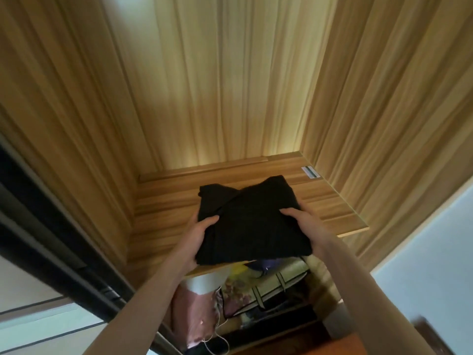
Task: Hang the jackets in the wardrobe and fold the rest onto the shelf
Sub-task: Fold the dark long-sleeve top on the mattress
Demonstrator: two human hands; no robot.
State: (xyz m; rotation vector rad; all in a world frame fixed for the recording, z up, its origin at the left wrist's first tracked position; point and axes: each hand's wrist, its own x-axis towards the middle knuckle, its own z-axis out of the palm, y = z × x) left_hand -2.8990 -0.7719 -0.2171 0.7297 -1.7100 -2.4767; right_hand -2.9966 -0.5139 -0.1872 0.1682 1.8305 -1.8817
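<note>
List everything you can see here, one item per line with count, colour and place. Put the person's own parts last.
folded garment: one, black, partly on the shelf, its near edge overhanging the front.
shelf: one, striped light wood, middle of the wardrobe.
wardrobe walls: three, light wood grain, left, back and right of the shelf.
label: one, white with a dark stripe, back right corner of the shelf.
stored items: several, pink, yellow and floral, below the shelf; kinds unclear.
sliding door frame: one, dark, far left.
left hand: one, holds the garment's left edge.
right hand: one, holds the garment's right edge.
</note>
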